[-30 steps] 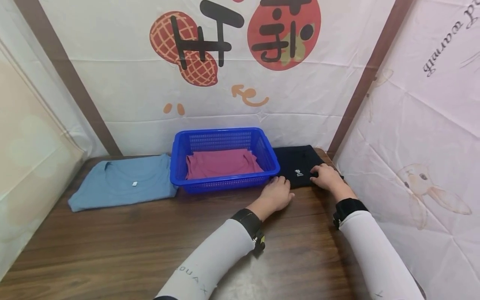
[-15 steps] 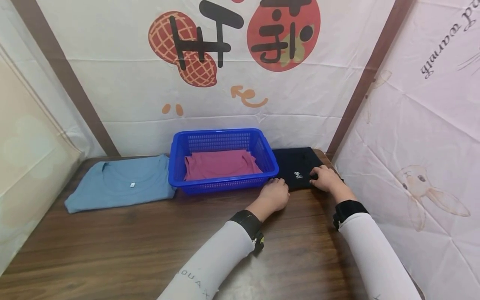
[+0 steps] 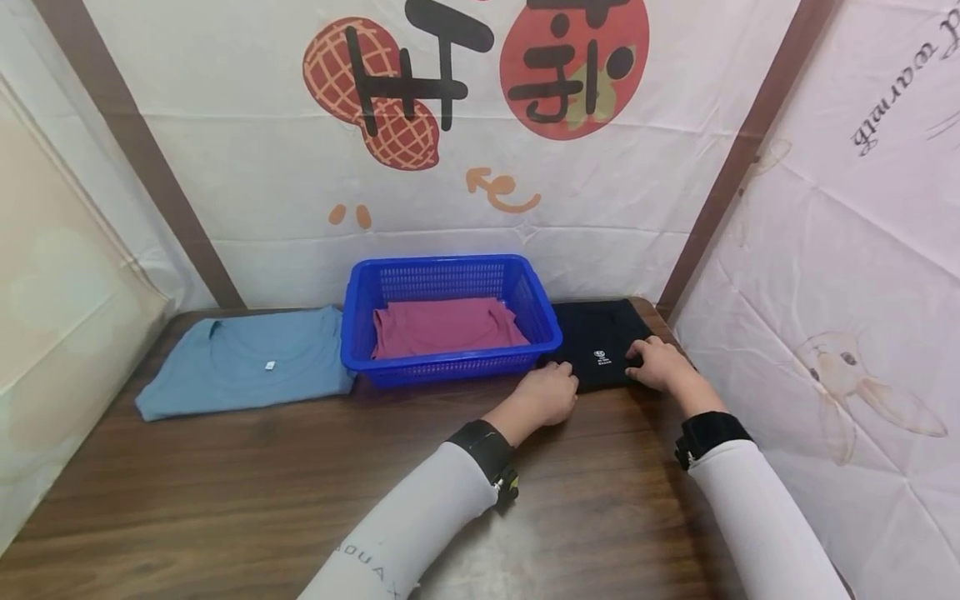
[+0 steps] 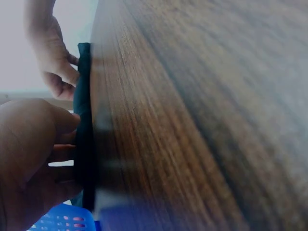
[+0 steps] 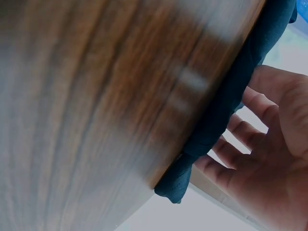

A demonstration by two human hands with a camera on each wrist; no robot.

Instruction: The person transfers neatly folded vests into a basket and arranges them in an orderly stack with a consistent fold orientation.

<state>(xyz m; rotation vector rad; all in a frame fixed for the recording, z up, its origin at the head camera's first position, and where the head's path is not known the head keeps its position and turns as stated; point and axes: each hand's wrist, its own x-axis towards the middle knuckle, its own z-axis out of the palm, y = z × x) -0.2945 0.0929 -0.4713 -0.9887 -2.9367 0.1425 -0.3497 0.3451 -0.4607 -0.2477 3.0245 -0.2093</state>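
Observation:
A folded black T-shirt (image 3: 600,329) with a small white print lies on the table, right of the blue basket. My left hand (image 3: 542,393) touches its near left part, close to the basket's corner. On the near right side, my right hand (image 3: 662,365) rests its fingertips on the cloth. In the left wrist view, the left hand (image 4: 33,149) has its fingers over the top of the dark folded edge (image 4: 84,120). The right hand (image 5: 269,139) spreads fairly straight fingers over the shirt (image 5: 219,108) in the right wrist view.
The blue plastic basket (image 3: 450,364) stands at the back middle, with a folded pink shirt (image 3: 450,327) inside. A folded light-blue T-shirt (image 3: 247,367) lies left of it on the wooden table (image 3: 225,492). Printed fabric walls (image 3: 600,192) enclose the back and sides.
The black T-shirt has slid slightly toward me, its near edge now lower in the head view. Both hands have moved toward me with it. The basket and other shirts stay put.

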